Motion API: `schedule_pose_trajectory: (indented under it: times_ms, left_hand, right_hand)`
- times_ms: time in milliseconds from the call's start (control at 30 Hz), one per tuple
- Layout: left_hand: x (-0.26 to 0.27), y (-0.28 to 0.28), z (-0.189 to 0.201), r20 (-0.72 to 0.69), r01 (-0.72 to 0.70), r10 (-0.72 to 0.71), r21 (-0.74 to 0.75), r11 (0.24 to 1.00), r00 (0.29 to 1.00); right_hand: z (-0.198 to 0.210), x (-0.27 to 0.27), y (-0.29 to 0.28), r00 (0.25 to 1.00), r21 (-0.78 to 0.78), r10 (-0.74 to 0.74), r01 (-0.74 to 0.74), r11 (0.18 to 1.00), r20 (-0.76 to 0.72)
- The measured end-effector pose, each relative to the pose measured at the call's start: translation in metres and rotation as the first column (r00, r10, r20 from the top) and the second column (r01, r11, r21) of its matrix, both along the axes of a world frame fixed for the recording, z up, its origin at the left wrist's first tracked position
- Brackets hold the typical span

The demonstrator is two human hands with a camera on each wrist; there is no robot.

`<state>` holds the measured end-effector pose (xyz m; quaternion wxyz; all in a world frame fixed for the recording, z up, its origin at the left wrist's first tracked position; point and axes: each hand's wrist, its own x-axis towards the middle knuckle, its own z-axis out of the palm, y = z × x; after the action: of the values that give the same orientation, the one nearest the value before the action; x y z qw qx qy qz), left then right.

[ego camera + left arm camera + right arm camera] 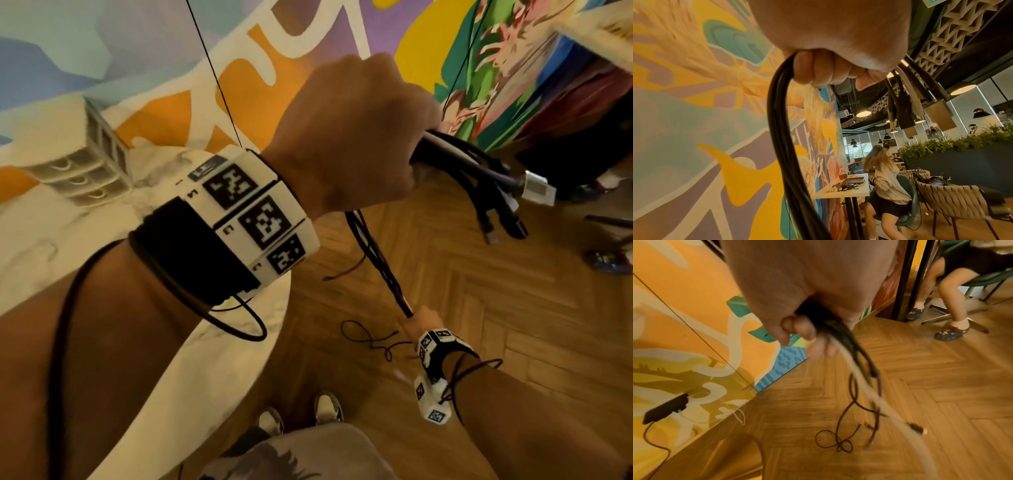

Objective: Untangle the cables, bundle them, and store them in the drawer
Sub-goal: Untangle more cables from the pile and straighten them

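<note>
White drawer unit stood at far left on the white table, its three drawers looking closed, well apart from both hands.

Left hand, raised, was fisted round the cable bundle near its upper end. Left wrist view showed the fingers curled tight over several black strands, plug ends dangling free beside the fist.

From that fist the bundle ran down and rightward, drawn fairly straight, to the right hand held low over the wooden floor. Right hand clamped on the lower run; right wrist view, blurred, showed fingers closed on dark strands and one pale cable, loose tails hanging below.

A thin dark red cord lay looped on the floor; whether it joins the bundle I could not tell.

Judged step: straightening and gathering the strands, untangling near done. Next move likely calls for coiling the length between the hands, securing it, then opening a drawer, which needs one hand freed.
</note>
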<state>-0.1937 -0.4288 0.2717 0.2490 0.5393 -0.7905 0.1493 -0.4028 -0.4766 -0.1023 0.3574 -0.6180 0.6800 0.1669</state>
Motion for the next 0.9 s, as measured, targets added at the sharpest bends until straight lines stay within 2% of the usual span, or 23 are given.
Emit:
schedule_pose_trajectory:
  times_ms: [133, 267, 400, 467, 500, 567, 600, 633, 667, 700, 733, 767, 800, 833, 867, 900]
  left_hand:
    - [-0.001, -0.001, 0.001, -0.012, 0.065, -0.065, -0.015, 0.998, 0.998]
    - [-0.005, -0.001, -0.004, -0.049, 0.096, -0.098, -0.035, 0.995, 0.994]
    - [-0.014, -0.002, -0.015, -0.261, 0.107, -0.077, 0.104, 0.989, 0.962]
    - [-0.017, -0.003, -0.026, -0.429, 0.116, -0.035, 0.165, 0.979, 0.903]
    - [-0.019, -0.004, -0.034, -0.531, 0.143, -0.015, 0.201, 0.969, 0.847]
    - [-0.025, -0.004, -0.054, -0.727, 0.224, 0.061, 0.289, 0.931, 0.684]
    - [-0.027, -0.003, -0.064, -0.794, 0.258, 0.123, 0.334, 0.906, 0.596]
    - [-0.029, -0.003, -0.074, -0.835, 0.28, 0.197, 0.381, 0.881, 0.514]
    - [-0.03, -0.001, -0.082, -0.847, 0.291, 0.27, 0.43, 0.855, 0.458]
    - [-0.029, 0.002, -0.092, -0.845, 0.303, 0.321, 0.469, 0.83, 0.429]
    - [-0.024, 0.006, -0.102, -0.829, 0.313, 0.356, 0.508, 0.803, 0.432]
    - [-0.022, 0.011, -0.111, -0.816, 0.323, 0.376, 0.534, 0.782, 0.439]
    - [-0.02, 0.016, -0.119, -0.808, 0.338, 0.389, 0.552, 0.763, 0.442]
    - [-0.022, 0.02, -0.124, -0.801, 0.349, 0.398, 0.566, 0.747, 0.447]
    - [-0.025, 0.025, -0.13, -0.786, 0.354, 0.43, 0.595, 0.721, 0.445]
    - [-0.024, 0.031, -0.136, -0.771, 0.348, 0.473, 0.622, 0.701, 0.426]
  right_hand:
    - [-0.004, -0.02, -0.003, 0.998, 0.035, 0.023, -0.021, 0.999, -0.06]
    - [-0.003, -0.019, -0.002, 1.0, -0.015, 0.002, -0.003, 1.0, -0.032]
    - [-0.004, -0.014, 0.009, 0.999, 0.055, 0.046, -0.045, 0.997, -0.016]
    - [0.011, -0.006, 0.014, 0.997, 0.09, 0.038, -0.044, 0.995, 0.064]
    - [0.022, -0.001, 0.015, 0.994, 0.075, 0.026, -0.034, 0.997, 0.11]
    - [0.047, 0.009, 0.014, 0.975, -0.022, 0.068, -0.065, 0.998, 0.209]
    - [0.062, 0.014, 0.012, 0.945, -0.082, 0.114, -0.093, 0.992, 0.307]
    - [0.079, 0.019, 0.011, 0.871, -0.119, 0.136, -0.09, 0.989, 0.472]
    - [0.099, 0.024, 0.012, 0.735, -0.099, 0.11, -0.058, 0.993, 0.669]
    - [0.119, 0.028, 0.016, 0.548, -0.018, 0.026, -0.021, 1.0, 0.836]
    - [0.141, 0.032, 0.018, 0.317, 0.092, -0.083, -0.014, 0.996, 0.945]
    - [0.162, 0.036, 0.022, 0.099, 0.205, -0.2, -0.04, 0.978, 0.975]
    - [0.179, 0.042, 0.026, -0.06, 0.288, -0.294, -0.094, 0.953, 0.954]
    - [0.195, 0.048, 0.03, -0.142, 0.307, -0.325, -0.134, 0.942, 0.935]
    - [0.206, 0.057, 0.034, -0.146, 0.279, -0.298, -0.139, 0.95, 0.943]
    - [0.215, 0.068, 0.038, -0.078, 0.203, -0.212, -0.116, 0.972, 0.974]
